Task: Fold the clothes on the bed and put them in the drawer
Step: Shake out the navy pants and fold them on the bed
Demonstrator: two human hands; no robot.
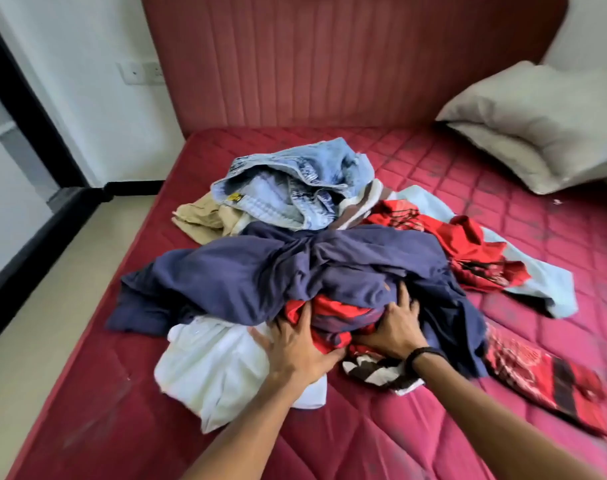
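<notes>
Clothes pile [295, 258], unfolded, mid-bed on red quilted mattress [416, 438]: navy garment [260, 271] on top at front, light-blue jeans [295, 188] behind, tan item [198, 216] at left, white garment [219, 362] front-left, red patterned pieces [468, 247] at right. Left hand [295, 344] w/ fingers spread, pressing into red cloth under the navy; right hand [395, 327] likewise spread, pressed on pile just beside it, black wristband [421, 353] on wrist. Pillow [537, 126] far right by padded headboard [329, 57].
</notes>
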